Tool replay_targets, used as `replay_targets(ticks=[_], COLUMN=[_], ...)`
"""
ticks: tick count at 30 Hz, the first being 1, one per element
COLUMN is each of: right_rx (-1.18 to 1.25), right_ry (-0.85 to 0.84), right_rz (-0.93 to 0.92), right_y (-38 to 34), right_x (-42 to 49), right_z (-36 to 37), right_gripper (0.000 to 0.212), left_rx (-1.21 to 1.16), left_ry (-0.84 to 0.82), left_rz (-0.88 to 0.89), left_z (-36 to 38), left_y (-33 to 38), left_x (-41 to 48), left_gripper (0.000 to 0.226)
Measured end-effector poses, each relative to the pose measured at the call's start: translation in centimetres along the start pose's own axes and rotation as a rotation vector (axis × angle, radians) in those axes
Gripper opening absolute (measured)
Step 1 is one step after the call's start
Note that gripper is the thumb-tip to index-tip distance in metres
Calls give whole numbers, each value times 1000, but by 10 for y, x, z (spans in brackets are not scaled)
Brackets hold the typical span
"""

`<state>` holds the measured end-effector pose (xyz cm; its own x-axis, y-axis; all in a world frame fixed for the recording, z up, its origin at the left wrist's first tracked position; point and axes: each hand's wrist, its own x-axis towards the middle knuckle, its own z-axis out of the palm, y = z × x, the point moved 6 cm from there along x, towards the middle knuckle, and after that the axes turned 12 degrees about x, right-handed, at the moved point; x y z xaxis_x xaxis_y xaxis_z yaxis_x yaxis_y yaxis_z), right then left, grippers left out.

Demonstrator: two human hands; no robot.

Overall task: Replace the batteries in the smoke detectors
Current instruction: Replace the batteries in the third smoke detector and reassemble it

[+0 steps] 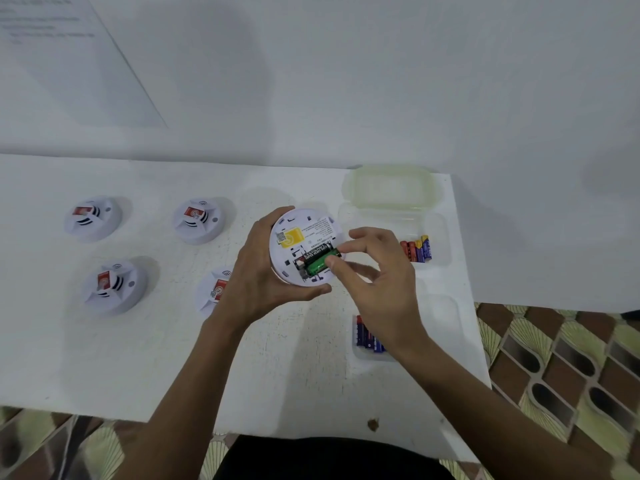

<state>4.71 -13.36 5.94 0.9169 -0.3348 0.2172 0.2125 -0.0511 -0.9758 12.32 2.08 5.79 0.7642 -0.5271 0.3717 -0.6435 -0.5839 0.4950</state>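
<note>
Tray [373, 357] of blue cells [363, 336] lies nearest, under the right wrist. Left hand [256, 271] grips the upturned detector [294, 237] by its rim, over the table [138, 358]. Green battery [317, 263] sits in the detector's bay, long axis running left to right. Right hand [377, 282] pinches its right end with thumb and forefinger, so this hand is the nearer for lifting it out. Second box [438, 237] of cells stands beyond; four other units [92, 218] lie well left.

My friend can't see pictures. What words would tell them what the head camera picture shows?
The left hand holds a white smoke detector back side up while the right hand pinches a green battery in its open compartment. Four more detectors sit on the table to the left, and clear boxes of batteries lie to the right.
</note>
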Motion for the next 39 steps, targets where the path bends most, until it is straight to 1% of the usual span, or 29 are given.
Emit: replay_targets(ticks=[3,5,7,12,15,19,22,24,26,28,31,33,35,37,39], right_rx=[69,58,35,-126,-171,-180,-262,-312,-343,-335,-198,-186,-246,-359,-565], right_ry=[-18,-32,-25,-18,-31,-36,-32,-58,-118,-196,-266,-251,-222,-215,-295], right_rz=[-1,-30,-66,-228,-285,-350,-435,-488,-506,-474,-274,-148,-81,-54,-15], right_y=[0,-2,-4,-9,-12,-16,-19,-18,-16,-13,-6,1,11,21,34], right_x=[-2,-2,-1,-5,-2,1,-3,-6,-8,-8,3,14,26,39,49], right_z=[5,6,5,9,9,7,9,13,20,26,30,31,35,40,51], right_gripper=[9,7,5,12,15,15,18,20,21,24,26,26,23,20,24], left_rx=[-23,-35,-32,6,9,-57,-77,-90,-90,-66,-34,-41,-55,-70,-68], left_ry=[28,39,65,104,110,80,73,69,70,69,72,77,66,54,51], left_rz=[5,15,10,-1,15,-46,-63,-69,-75,-76,-88,-115,-139,-151,-148], left_z=[-4,-7,-10,-11,-12,-14,-15,-15,-16,-18,-26,-31,-36,-43,-52], left_y=[3,5,6,5,7,1,-3,-5,-9,-15,-26,-35,-45,-53,-59], left_x=[3,5,6,4,5,3,-3,-7,-11,-14,-19,-24,-30,-35,-39], left_gripper=[93,89,92,96,93,94,95,96,96,96,95,97,98,95,93])
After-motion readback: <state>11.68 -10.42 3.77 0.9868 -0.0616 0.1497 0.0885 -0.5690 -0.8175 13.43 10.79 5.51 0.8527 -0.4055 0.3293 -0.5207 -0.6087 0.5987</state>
